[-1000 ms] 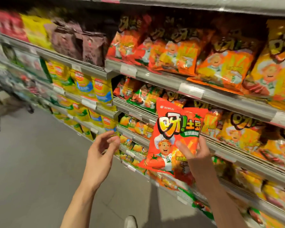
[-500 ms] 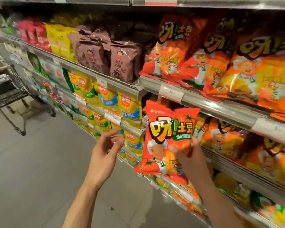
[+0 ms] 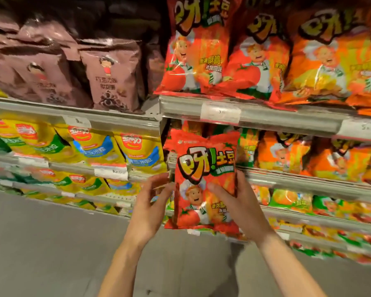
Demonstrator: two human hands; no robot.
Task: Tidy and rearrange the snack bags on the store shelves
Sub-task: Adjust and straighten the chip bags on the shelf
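Below the grey metal shelf edge with its white price tag (image 3: 221, 112), seen from the head camera, the glossy red tomato-flavour crisp bag (image 3: 204, 185) stands upright, long axis vertical, printed face toward the person, top seam nearest that shelf edge. The right hand (image 3: 242, 209) grips its lower right side, thumb across the front. The left hand (image 3: 151, 207) is nearer the bag's left edge, its grip apart, fingertips just beside it; contact is unclear.
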